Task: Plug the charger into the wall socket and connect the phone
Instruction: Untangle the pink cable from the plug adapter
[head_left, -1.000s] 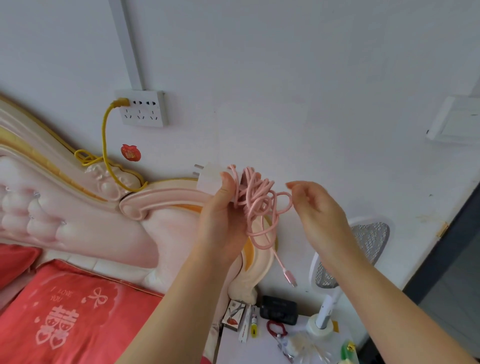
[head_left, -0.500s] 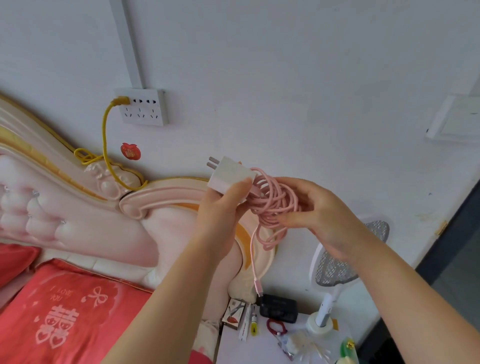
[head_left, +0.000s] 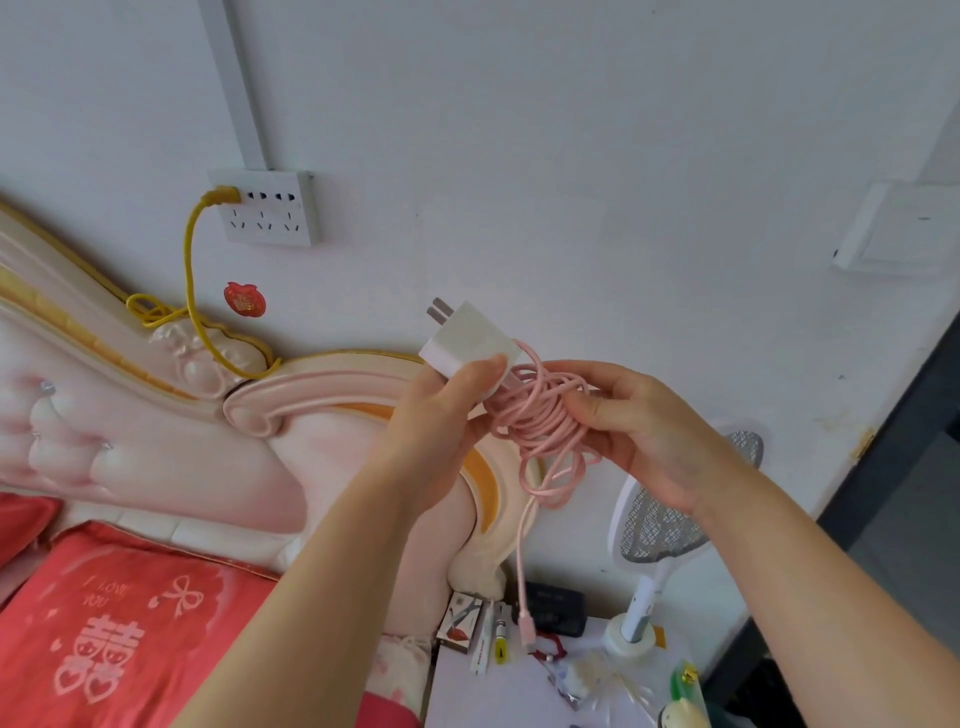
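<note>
My left hand (head_left: 441, 421) is gripping the white square charger plug (head_left: 470, 340), prongs pointing to eleven o'clock; my right hand (head_left: 644, 431) is holding the coiled pink cable (head_left: 535, 415).

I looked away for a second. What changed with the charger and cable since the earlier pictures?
The right hand closed round the pink cable bundle; earlier its fingers were open beside it. The left hand tilted the charger up, still gripping it. The wall socket and yellow cable are unchanged.
</note>
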